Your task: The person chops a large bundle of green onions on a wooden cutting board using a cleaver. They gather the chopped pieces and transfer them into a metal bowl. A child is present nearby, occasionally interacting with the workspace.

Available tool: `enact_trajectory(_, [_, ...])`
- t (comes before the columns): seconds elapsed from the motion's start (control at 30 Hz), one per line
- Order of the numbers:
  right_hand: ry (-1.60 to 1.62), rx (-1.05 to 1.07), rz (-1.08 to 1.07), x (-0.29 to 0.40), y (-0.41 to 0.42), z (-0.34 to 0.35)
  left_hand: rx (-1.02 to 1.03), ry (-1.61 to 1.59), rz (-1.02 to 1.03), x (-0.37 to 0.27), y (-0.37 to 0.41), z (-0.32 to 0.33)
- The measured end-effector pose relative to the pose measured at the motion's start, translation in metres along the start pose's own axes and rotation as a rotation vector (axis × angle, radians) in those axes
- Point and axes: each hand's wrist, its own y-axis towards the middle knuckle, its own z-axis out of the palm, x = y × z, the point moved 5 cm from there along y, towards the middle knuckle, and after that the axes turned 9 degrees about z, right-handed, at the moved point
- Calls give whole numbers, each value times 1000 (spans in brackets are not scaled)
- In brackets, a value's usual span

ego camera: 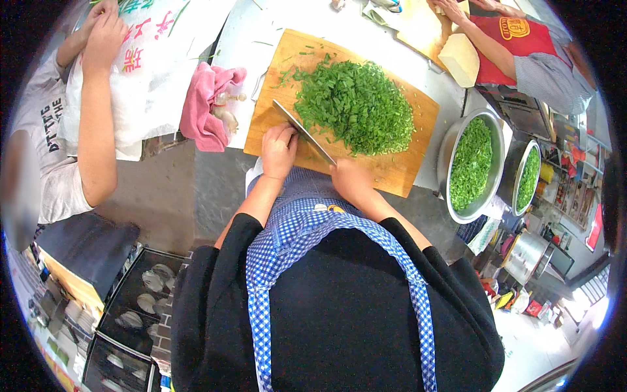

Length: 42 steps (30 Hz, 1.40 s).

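My right hand (353,180), slightly blurred, grips the handle of a kitchen knife (306,133). The broad blade slants up and left across the near part of a wooden cutting board (394,177). Close beside the blade, my left hand (279,151) rests on the board's near left side with its fingers bent. Whether anything lies under those fingers is hidden. Beyond the knife, a large heap of chopped green leaves, likely chives (357,108), covers the board's middle. Loose bits are scattered towards its far left.
A pink cloth (208,100) and a small glass bottle (230,99) lie left of the board. To the right stand a steel bowl (444,164) and another container (513,171), both holding chopped greens. Co-workers' arms (98,108) flank me; a pale block (459,60) sits far right.
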Motion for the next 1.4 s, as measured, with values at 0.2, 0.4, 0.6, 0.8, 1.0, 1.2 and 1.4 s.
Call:
enact_trajectory(0.2, [249, -93, -77, 34, 61, 7, 3, -10, 52, 2, -4, 5])
enact_trajectory(0.4, [304, -139, -142, 16, 43, -1, -61, -65, -131, 11, -17, -17])
enact_trajectory(0.6, [-93, 80, -137, -13, 7, 34, 87, 216, -73, -7, -10, -10])
enact_trajectory(0.8, [57, 32, -97, 29, 34, 14, 9, 171, 30, -12, -12, 2])
enact_trajectory(1.0, [449, -124, 105, -1, 61, 9, 163, 270, -20, -6, -11, 4])
enact_trajectory(1.2, [533, -356, 95, -59, 17, -31, 32, 423, -147, -1, 44, -2])
enact_trajectory(1.4, [823, -262, 239, -89, -4, -22, 151, 170, 2, -30, 61, 65])
